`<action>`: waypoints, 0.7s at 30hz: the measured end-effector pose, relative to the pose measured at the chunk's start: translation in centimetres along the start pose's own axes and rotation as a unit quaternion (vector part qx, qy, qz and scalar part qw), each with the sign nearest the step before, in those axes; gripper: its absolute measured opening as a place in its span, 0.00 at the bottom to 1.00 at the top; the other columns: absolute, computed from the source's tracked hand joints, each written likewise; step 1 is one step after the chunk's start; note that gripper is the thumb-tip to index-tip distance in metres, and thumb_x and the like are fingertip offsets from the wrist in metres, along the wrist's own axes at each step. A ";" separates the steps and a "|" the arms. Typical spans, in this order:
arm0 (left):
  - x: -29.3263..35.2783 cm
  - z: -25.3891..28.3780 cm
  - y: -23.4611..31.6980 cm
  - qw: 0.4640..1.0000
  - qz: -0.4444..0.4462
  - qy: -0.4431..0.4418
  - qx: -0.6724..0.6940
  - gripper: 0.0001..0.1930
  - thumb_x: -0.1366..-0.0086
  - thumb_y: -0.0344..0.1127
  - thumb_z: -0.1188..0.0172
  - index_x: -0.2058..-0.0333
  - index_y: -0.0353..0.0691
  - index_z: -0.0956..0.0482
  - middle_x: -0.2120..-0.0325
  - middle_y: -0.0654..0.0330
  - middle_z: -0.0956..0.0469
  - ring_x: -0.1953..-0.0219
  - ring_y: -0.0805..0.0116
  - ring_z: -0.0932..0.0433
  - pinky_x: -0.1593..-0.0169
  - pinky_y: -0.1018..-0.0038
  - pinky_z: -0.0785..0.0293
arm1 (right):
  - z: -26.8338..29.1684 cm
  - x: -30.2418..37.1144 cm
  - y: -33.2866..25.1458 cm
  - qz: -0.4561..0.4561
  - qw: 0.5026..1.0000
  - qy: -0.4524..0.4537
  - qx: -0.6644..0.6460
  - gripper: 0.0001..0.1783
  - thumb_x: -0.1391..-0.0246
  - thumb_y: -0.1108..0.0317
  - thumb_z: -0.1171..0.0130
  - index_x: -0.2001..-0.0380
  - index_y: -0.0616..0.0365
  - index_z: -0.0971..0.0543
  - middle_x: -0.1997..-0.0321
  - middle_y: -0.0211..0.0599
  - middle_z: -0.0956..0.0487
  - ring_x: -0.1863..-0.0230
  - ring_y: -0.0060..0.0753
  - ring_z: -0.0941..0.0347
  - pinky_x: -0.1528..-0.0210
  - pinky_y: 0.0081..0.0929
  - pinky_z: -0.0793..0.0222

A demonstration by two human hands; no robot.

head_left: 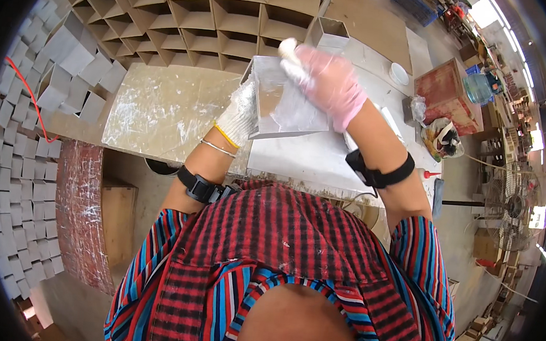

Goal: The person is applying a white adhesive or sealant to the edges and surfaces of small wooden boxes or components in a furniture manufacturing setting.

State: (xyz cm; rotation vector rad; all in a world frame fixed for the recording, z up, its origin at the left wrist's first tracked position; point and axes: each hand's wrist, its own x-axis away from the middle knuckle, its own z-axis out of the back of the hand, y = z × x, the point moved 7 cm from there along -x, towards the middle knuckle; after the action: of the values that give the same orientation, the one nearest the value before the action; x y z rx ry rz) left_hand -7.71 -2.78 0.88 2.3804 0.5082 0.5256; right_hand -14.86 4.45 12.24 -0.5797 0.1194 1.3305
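Box (291, 123), grey, open; left hand (241, 113) against its side, finger spread and grip hidden; right hand (326, 81) bunched at upper edge, grip unclear; light, even pressure advised

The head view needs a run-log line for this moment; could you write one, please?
Left hand: against grey box, left side; Right hand: on box's upper right; Nearby: cardboard rack, white bowl

The white-gloved left hand (242, 111) holds the grey box (295, 117) at its left side, fingertips hidden. The pink-gloved right hand (328, 80) lies across the box's upper right part, fingers bent. The left forearm (218, 147) slants up from the box's lower left, the right forearm (381, 139) from its lower right.
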 end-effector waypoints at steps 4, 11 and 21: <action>-1.5 -0.2 0.0 0.758 -0.178 -0.179 -0.601 0.18 0.40 0.43 0.53 0.55 0.37 0.34 0.60 0.56 0.30 0.60 0.65 0.29 0.57 0.73 0.30 | -1.2 3.1 -5.6 0.269 0.962 0.025 0.041 0.15 0.55 0.62 0.46 0.62 0.54 0.27 0.64 0.40 0.25 0.67 0.39 0.27 0.66 0.30 0.29; -1.0 1.3 -0.4 0.894 -0.195 -0.199 -0.350 0.26 0.46 0.48 0.46 0.51 0.43 0.37 0.53 0.60 0.34 0.52 0.71 0.34 0.50 0.77 0.35 | -1.5 2.1 -5.4 0.251 0.967 -0.008 0.046 0.18 0.57 0.62 0.44 0.60 0.52 0.27 0.65 0.38 0.24 0.65 0.39 0.27 0.64 0.30 0.29; -1.5 1.9 -2.7 0.990 0.033 -0.086 -0.108 0.22 0.40 0.47 0.54 0.52 0.39 0.35 0.60 0.60 0.29 0.60 0.72 0.29 0.58 0.78 0.30 | -2.8 3.1 -6.0 0.241 0.969 -0.046 0.036 0.18 0.56 0.60 0.48 0.59 0.52 0.30 0.62 0.36 0.25 0.63 0.36 0.27 0.65 0.30 0.30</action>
State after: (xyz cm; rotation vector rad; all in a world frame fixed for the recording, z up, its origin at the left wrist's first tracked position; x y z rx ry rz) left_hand -8.64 -2.54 -2.61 2.2152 0.2803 0.3790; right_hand -7.83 5.14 10.60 -0.4387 0.2423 1.8154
